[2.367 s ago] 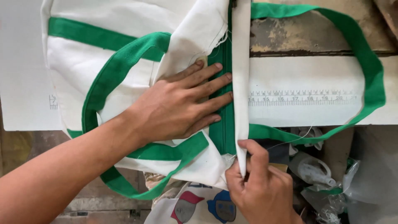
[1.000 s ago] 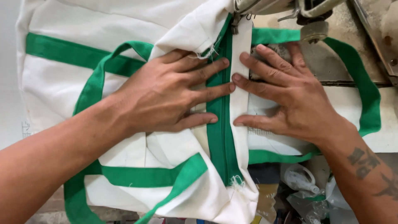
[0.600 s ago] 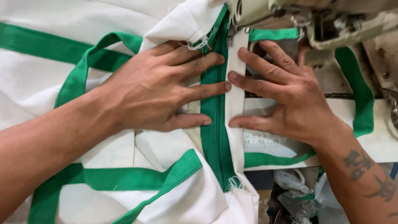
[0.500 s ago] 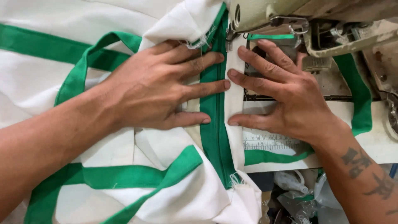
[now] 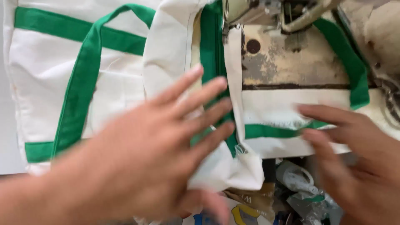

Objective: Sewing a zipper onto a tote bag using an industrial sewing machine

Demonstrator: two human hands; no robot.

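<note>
Spreading open, your left hand (image 5: 166, 154) covers the white bag (image 5: 104, 83). Your right hand (image 5: 350, 154) hovers open too. Its green zip strip (image 5: 210, 54) sits under the sewing machine (image 5: 266, 12), seemingly unfinished.

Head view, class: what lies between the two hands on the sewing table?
In the head view, between the left hand and right hand lie the bag's green zipper band, a white fabric edge and a green strap.

Head camera looks steeply down, close above the sewing table (image 5: 291, 104).
</note>
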